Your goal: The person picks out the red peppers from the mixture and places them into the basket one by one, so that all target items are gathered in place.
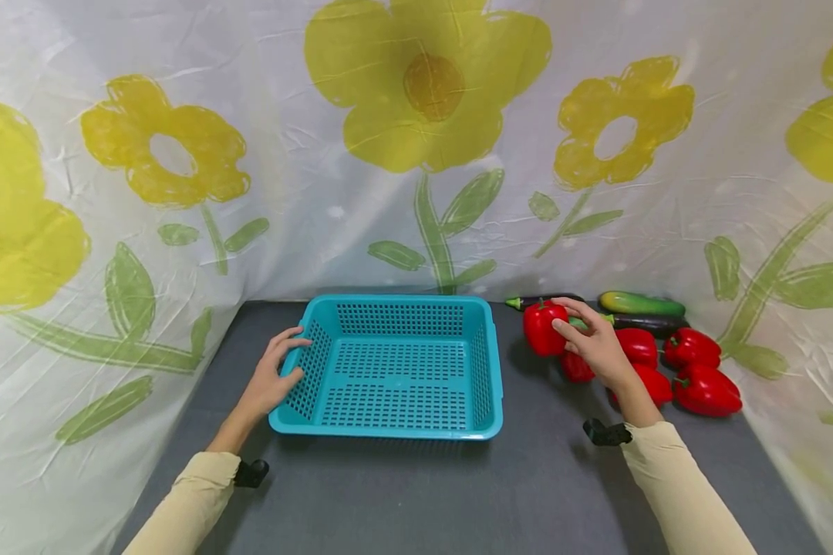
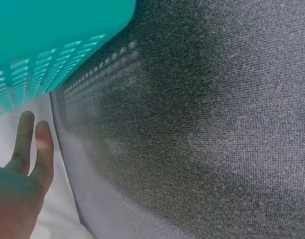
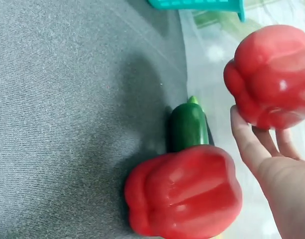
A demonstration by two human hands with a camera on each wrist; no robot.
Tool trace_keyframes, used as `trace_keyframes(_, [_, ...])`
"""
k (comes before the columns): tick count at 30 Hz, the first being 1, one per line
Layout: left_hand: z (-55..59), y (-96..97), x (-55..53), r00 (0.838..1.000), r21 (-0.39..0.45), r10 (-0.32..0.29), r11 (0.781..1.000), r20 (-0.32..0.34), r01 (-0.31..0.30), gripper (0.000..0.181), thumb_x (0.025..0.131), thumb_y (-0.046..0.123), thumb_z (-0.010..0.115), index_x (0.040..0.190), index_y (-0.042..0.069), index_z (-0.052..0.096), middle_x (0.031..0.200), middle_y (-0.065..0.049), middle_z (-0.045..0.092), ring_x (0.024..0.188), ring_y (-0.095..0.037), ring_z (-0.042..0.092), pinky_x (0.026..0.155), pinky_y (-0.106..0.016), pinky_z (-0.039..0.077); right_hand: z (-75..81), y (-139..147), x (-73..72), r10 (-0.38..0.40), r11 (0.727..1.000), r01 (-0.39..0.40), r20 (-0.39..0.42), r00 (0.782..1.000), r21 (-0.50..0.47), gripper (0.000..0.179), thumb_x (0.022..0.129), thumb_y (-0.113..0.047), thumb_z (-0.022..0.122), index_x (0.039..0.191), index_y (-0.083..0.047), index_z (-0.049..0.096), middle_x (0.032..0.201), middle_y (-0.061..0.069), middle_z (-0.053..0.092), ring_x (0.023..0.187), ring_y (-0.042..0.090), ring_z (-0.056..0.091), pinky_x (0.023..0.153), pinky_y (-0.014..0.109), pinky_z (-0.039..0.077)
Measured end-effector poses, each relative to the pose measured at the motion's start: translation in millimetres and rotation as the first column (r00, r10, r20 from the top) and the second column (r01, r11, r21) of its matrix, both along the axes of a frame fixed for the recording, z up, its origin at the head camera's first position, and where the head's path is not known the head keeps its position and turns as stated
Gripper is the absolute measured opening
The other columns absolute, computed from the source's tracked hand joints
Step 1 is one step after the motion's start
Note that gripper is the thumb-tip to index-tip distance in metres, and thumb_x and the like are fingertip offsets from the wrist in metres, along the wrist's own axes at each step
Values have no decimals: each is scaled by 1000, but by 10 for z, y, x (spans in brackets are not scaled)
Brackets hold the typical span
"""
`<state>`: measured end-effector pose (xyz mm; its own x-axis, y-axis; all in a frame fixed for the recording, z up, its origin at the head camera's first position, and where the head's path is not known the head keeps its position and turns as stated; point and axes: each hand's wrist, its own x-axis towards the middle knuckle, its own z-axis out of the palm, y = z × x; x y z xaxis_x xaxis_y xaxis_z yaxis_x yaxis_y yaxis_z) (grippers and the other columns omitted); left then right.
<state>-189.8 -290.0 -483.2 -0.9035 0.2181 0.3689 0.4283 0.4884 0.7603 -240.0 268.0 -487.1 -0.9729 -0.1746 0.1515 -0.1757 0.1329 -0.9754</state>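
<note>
My left hand (image 1: 269, 378) is at the left rim of a turquoise plastic basket (image 1: 389, 433), its thumb and some fingertips reaching over the edge. Two of its fingers (image 2: 44, 149) look straight and sit outside the basket wall in the left wrist view. My right hand (image 1: 597, 344) grips a red bell pepper (image 1: 543, 330), raised above the table to the right of the basket. Under and beside this hand are more red bell peppers (image 1: 706, 391). A dark green vegetable (image 3: 188, 128) lies behind the nearest red bell pepper (image 3: 184, 194) in the right wrist view.
Along the back right lie dark eggplants (image 1: 645, 324) and a green-yellow cucumber-like vegetable (image 1: 640, 303). A dark grey cloth covers the table (image 1: 403, 501). Behind it hangs a white curtain (image 1: 305, 231) with yellow flowers.
</note>
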Motion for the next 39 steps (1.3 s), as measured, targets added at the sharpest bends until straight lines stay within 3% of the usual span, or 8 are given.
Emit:
trace_keyframes(5, [18,-3,10,1000,-3,4,1000,-4,-4,42,84,-23,54,125,-16,57,147,-38,34,134,-58,29,88,-61,33,26,-15,9,-5,1000,6,43,999,-11,63,96,-12,72,152,-12,43,139,17,49,101,26,66,78,36,57])
trace_keyframes(11, [19,12,26,1000,-1,3,1000,-6,-3,42,85,-23,53,126,-16,56,147,-37,34,135,-58,28,87,-58,32,28,-28,65,-48,990,43,35,998,137,70,93,-19,76,153,-14,41,141,18,47,113,36,55,79,37,56])
trace_keyframes(21, [-4,11,23,1000,-20,19,1000,-9,-19,42,86,-21,54,127,-15,57,148,-36,35,136,-54,31,90,-38,33,76,-67,272,-61,986,59,5,998,158,72,91,-17,77,153,-14,40,146,18,44,113,41,52,78,34,56])
trace_keyframes(26, [-28,-23,3,1000,0,12,1000,2,-12,41,85,-22,53,126,-15,57,149,-35,34,137,-55,29,91,-53,33,88,-94,347,-55,990,56,-10,998,126,72,94,-16,74,156,-17,37,144,19,44,112,38,55,77,34,56])
trace_keyframes(31, [-215,-121,-74,1000,9,5,1000,14,-5,44,88,-19,53,130,-9,57,153,-27,32,141,-50,27,88,-59,32,116,-111,383,-30,1000,30,30,999,7,68,99,-14,68,157,-16,34,145,17,42,119,34,51,78,39,57])
trace_keyframes(34, [-172,-102,-44,1000,8,0,1000,13,0,43,88,-19,52,130,-10,57,153,-28,32,140,-51,27,88,-58,32,138,-131,400,-25,999,26,28,999,-28,68,98,-11,68,157,-16,35,143,16,43,119,33,51,78,39,57])
trace_keyframes(37, [-36,-29,16,1000,3,-7,1000,8,7,40,88,-19,51,127,-14,56,150,-33,32,136,-55,28,86,-60,33,159,-158,414,-34,999,34,-6,999,-25,70,95,-7,71,156,-15,37,141,15,45,116,32,54,76,37,57])
trace_keyframes(39, [-24,-20,17,1000,-4,-7,1000,6,7,39,88,-19,51,127,-15,55,150,-34,32,136,-56,28,87,-61,33,176,-181,423,-38,999,38,-31,999,-7,72,93,-5,72,155,-13,37,140,16,46,114,34,54,75,37,57])
